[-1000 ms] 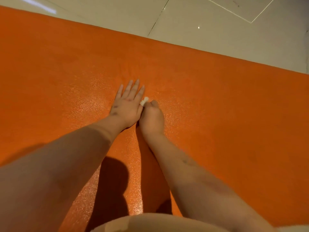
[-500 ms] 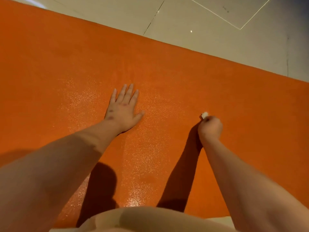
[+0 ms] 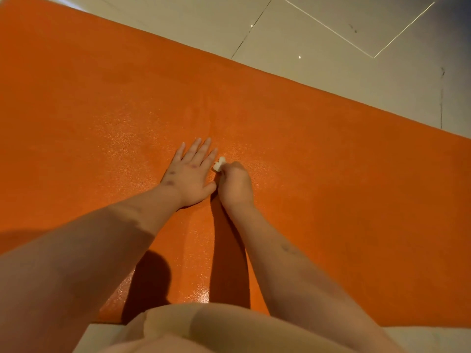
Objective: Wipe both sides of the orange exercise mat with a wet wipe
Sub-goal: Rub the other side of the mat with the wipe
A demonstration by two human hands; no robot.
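Head view, mid-frame: left hand [image 3: 190,173] lies flat, fingers spread, on mat [image 3: 89,110]; right hand [image 3: 235,184], fist curled, grip pinches wipe [image 3: 219,164] just beside it.

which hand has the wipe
The right hand, curled round the white wet wipe; the left hand lies flat, fingers straight, on the orange mat.

Pale tiled floor [image 3: 331,72], thin seams.
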